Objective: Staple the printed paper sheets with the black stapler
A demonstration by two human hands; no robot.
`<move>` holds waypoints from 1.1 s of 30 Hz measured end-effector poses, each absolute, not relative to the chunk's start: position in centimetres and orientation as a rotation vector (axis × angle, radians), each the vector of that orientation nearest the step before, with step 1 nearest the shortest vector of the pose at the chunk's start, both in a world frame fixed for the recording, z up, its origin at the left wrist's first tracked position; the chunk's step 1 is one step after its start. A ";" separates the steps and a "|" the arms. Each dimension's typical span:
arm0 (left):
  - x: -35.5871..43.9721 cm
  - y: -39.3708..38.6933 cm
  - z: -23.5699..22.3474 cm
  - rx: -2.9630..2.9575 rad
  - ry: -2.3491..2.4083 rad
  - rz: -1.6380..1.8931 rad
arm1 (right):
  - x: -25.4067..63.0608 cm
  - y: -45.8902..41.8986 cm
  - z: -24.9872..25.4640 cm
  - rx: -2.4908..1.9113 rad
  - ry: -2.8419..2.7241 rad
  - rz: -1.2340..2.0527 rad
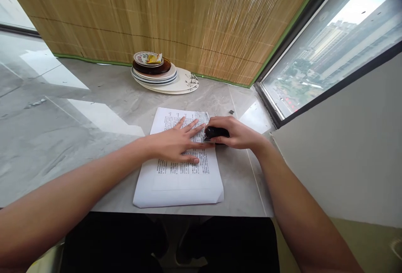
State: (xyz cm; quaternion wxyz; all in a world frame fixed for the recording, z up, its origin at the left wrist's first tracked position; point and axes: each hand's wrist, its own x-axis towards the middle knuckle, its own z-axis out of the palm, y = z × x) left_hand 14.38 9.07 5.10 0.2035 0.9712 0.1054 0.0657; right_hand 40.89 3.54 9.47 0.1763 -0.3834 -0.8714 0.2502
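A stack of printed paper lies on the grey marble-look counter, a little curled at its lower corners. Spread flat over the printed text, my left hand presses on the sheets with its fingers apart. My right hand is wrapped round a black stapler. The stapler's metal front end sits over the right edge of the paper, close to the left fingertips. Its lower part is mostly hidden by my right hand.
Stacked plates stand at the back against a bamboo blind, with a small yellow packet on top. A small dark piece lies beyond my right hand. A window and white wall bound the right side.
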 end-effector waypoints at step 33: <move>14.6 8.8 4.2 2.805 0.302 0.080 | 37.8 1.9 9.8 -1.594 -2.791 0.186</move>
